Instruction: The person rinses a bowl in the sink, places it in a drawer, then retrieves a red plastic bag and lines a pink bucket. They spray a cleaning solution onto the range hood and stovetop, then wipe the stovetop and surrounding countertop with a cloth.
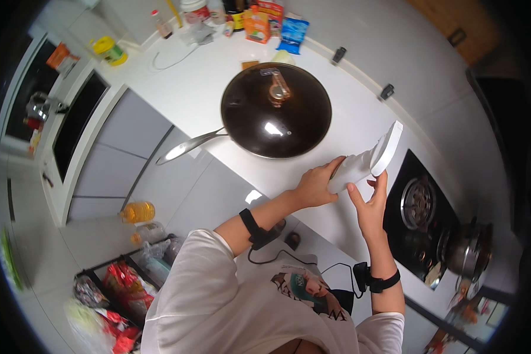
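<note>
A white handheld device [352, 170] with a cylindrical body and a broad flat head is held tilted above the countertop [336, 221]. My left hand [316, 186] wraps around its body near the lower end. Close under the flat head is my right hand [371, 205], thumb by the body and fingers spread at the head's lower edge; whether it grips is unclear. Beyond both hands stands a wok [192, 148], its long metal handle pointing left. A dark glass lid [265, 110] with a copper-coloured knob covers it.
At right is a black gas hob [418, 239] with a lidded pot [467, 250]. Food packets, including a blue bag [293, 34], line the back wall. On the floor at left are an oil bottle [138, 213] and a black crate [110, 283] of bagged goods.
</note>
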Motion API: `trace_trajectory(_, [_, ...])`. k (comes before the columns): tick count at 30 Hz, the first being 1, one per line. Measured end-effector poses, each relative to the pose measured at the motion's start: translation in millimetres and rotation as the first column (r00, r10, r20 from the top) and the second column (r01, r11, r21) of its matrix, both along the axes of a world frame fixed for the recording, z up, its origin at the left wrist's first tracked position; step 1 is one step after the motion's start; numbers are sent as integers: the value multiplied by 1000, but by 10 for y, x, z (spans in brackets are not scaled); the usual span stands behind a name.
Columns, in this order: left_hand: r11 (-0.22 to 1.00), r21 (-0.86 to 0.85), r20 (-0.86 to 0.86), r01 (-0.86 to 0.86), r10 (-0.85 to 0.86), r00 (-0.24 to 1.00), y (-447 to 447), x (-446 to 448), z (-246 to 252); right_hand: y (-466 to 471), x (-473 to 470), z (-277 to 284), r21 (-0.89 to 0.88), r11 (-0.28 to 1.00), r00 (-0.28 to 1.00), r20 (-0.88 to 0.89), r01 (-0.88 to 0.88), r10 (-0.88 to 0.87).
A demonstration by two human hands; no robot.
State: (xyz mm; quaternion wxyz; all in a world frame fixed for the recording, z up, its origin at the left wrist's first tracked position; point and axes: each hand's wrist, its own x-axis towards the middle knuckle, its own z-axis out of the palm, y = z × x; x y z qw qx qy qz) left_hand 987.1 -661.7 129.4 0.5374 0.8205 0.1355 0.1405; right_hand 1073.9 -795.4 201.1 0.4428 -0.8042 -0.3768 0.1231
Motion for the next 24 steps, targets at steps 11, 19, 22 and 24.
trace_trajectory(11, [938, -218, -135, -269, 244, 960, 103, -1121, 729, 271, -446, 310, 275, 897, 925, -57, -347, 376])
trace_trajectory(19, [741, -275, -75, -612, 618, 782, 346, -2395, 1278, 661, -1028, 435, 349, 759, 790, -78, -549, 607])
trace_trajectory(22, [658, -324, -26, -680, 712, 702, 526, -2838, 1283, 877, -1253, 495, 355, 704, 738, -57, -615, 673])
trace_trajectory(24, [591, -389, -10, -707, 765, 644, 706, -3134, 1217, 1078, -1401, 512, 346, 706, 735, -62, -618, 675])
